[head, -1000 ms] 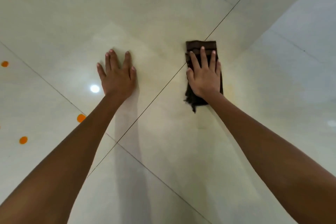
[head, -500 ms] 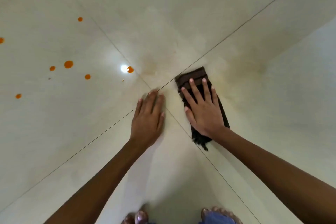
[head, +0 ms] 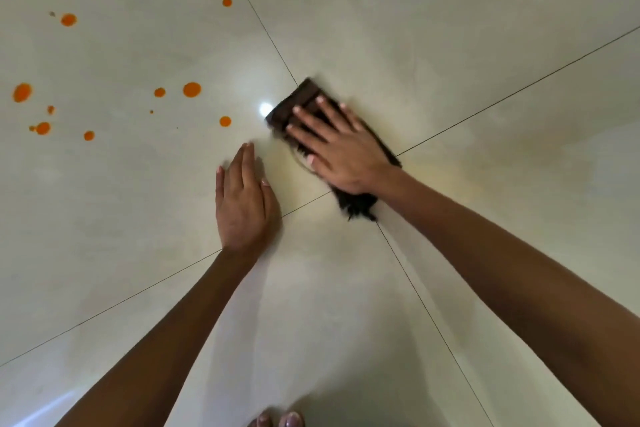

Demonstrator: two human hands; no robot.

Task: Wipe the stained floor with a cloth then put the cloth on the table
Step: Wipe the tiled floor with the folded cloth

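This is an indoor room, likely in a home, though the view shows only the floor. The floor (head: 415, 28) is laid with large glossy cream tiles, thin dark grout lines (head: 263, 28) between them, and a ceiling light's reflection (head: 266, 109) on the polish. Bare toes (head: 277, 421) at the bottom edge suit a domestic setting.

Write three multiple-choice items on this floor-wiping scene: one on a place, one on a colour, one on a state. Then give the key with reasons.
1. Where do the stains lie relative to the cloth?
A. to its left
B. to its right
C. under it

2. What colour are the stains?
A. blue
B. orange
C. green

3. What is the left hand doing?
A. gripping the cloth
B. lifted in the air
C. resting flat on the floor

Key:
1 A, the spots sit left of the cloth under the right hand.
2 B, every spot is orange.
3 C, its palm lies flat on tile, apart from the cloth.
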